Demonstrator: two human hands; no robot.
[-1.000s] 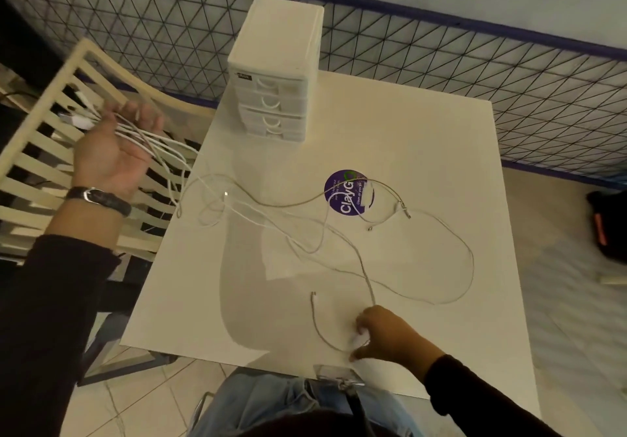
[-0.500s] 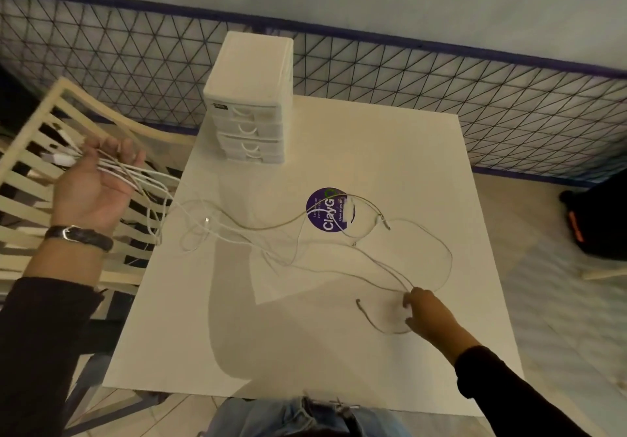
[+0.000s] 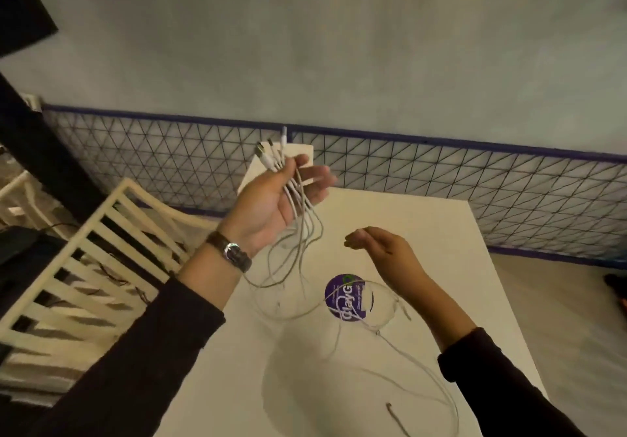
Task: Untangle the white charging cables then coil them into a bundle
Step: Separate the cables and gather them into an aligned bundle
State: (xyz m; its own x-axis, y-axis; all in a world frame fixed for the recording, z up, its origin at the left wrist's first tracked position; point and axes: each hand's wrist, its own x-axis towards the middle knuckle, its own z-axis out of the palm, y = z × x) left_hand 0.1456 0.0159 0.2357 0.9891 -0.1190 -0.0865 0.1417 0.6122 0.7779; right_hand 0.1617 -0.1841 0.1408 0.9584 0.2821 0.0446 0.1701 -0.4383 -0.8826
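My left hand (image 3: 271,199) is raised palm up above the back left of the white table (image 3: 441,233). Its thumb pins the plug ends of several white charging cables (image 3: 298,233) against the fingers. From that hand the cables hang down and lie in loose loops on the table, crossing a purple round sticker (image 3: 349,301) and trailing to the front right. My right hand (image 3: 383,250) hovers over the table's middle, just right of the hanging strands. Its fingers point left and I see nothing held in them.
A white drawer unit (image 3: 300,153) stands at the table's back, mostly hidden behind my left hand. A white slatted chair (image 3: 84,267) is at the left. A black wire-mesh fence (image 3: 475,182) runs behind the table, below a grey wall.
My left hand rose and moved right over the table, lifting the cables. My right hand left the cable at the front and came up toward the left hand. The view tilted up.
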